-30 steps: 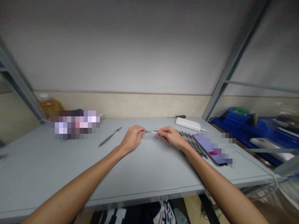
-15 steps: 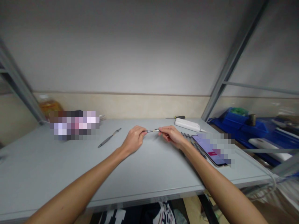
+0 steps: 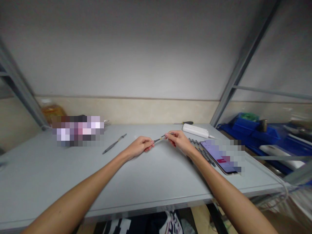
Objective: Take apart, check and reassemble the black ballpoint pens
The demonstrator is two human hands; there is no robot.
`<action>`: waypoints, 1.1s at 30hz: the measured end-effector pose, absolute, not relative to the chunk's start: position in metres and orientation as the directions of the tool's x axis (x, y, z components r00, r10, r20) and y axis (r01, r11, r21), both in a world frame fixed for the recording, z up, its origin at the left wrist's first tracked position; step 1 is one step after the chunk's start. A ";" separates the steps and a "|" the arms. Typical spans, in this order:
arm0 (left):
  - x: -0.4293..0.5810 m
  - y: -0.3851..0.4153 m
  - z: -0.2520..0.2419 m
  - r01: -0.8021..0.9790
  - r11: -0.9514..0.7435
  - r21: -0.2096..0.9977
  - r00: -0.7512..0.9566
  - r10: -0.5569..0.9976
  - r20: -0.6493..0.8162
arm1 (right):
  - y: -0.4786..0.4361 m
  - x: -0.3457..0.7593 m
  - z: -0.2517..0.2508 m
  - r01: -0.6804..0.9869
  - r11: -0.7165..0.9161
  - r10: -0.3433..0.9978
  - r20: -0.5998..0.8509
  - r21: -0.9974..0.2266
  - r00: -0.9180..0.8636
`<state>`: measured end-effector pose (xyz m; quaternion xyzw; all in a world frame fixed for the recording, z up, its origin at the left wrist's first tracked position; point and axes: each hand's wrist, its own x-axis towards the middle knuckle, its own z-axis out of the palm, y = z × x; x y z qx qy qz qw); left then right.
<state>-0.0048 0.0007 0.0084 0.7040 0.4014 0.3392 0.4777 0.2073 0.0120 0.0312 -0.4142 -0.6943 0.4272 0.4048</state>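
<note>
A slim grey pen (image 3: 159,139) spans the gap between my two hands above the table, tilted with its right end higher. My left hand (image 3: 140,145) pinches its lower left end between thumb and fingers. At the upper right end, the fingertips of my right hand (image 3: 177,139) are closed on the same pen. Both ends are partly covered by the fingers. Another grey pen (image 3: 114,144) lies slantwise on the table left of my left hand. Several more grey pens (image 3: 209,157) lie side by side next to my right forearm, which hides some of them.
A phone (image 3: 219,159) with a lit screen lies right of the pens. Behind it are a white power strip (image 3: 195,130) with a cable and a screwdriver (image 3: 187,123). A bottle of amber liquid (image 3: 51,110) and a blurred-out item stand back left. Blue trays (image 3: 253,126) are beyond the right frame post.
The pen has gone from nearly level to tilted, as my left hand moved slightly down and turned. My right hand has stayed in almost the same spot.
</note>
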 end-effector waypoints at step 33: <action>0.011 -0.023 0.012 0.616 -0.693 0.375 0.501 0.712 0.492 | 0.022 0.217 0.038 -0.594 0.035 0.987 0.121 -0.804 -0.106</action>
